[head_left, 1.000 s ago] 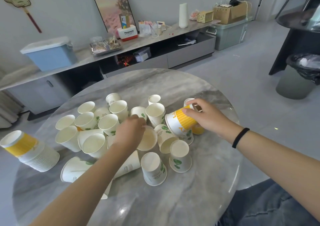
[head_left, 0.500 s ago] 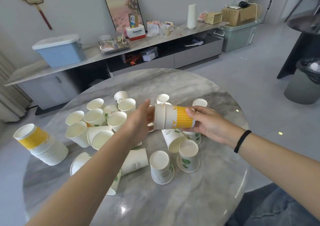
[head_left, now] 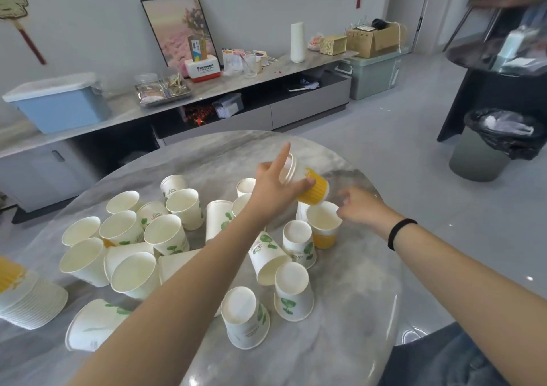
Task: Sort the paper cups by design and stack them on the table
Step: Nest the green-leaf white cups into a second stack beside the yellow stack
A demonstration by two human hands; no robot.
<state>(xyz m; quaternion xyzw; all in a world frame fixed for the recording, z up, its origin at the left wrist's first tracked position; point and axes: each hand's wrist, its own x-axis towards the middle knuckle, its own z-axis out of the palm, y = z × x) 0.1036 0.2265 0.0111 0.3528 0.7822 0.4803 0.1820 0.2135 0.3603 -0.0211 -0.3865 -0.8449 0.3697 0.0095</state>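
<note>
Many white paper cups, several with green leaf prints, lie scattered on a round marble table. My left hand holds a yellow-striped cup tilted in the air above the far side of the pile. Just below it an upright yellow-banded cup stands on the table. My right hand, fingers loosely spread and holding nothing, touches that cup's rim from the right. A nested stack of yellow-banded cups lies on its side at the table's left edge.
A low sideboard with a blue bin, a tray and boxes runs along the far wall. A dark-bagged waste bin and a black table stand at the right. My knee shows beside the table's near right edge.
The yellow-striped cup passed from my right hand to my left, which lifted it up and back. My right hand let go and dropped to the upright yellow cup.
</note>
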